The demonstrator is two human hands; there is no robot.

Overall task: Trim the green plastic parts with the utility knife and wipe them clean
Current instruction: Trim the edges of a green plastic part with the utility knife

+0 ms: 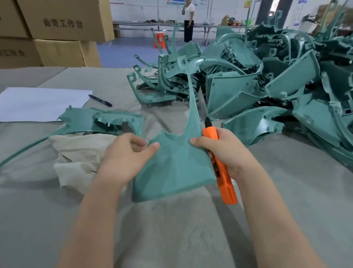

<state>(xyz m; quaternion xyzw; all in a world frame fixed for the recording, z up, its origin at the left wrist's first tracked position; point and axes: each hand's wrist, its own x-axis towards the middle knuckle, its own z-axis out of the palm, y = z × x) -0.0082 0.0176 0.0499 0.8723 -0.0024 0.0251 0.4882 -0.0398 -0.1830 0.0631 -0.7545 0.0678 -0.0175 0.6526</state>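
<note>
Now we count two hands at work. Our left hand (126,157) pinches the left edge of one green part (174,168), thumb on top and fingers curled beneath. Our right hand (221,149) is wrapped round one utility knife (223,179), and its thumb presses the part's right edge. The part hangs between both hands just above the table (179,229). It is a broad, matte, finely grained shell that narrows into one long thin spike pointing away from us. The knife has a ribbed orange plastic body, and its dark tip lies beside the right edge of that spike.

One second green part (97,119) lies on the table to the left, jagged at its opening, with a thin arm reaching leftward. It rests partly on one crumpled beige cloth (77,157). To the right rises a heap of green parts (283,77), curved shells and hooked strips, too tangled for us to count.

We also see one white sheet of paper (34,103) with one black marker (100,100) at its corner. The table is covered in grey felt-like fabric. Four cardboard boxes (55,22) stand stacked beyond it, and we cannot tell what is in them. One person (189,19) stands far off near one orange stool (160,40).
</note>
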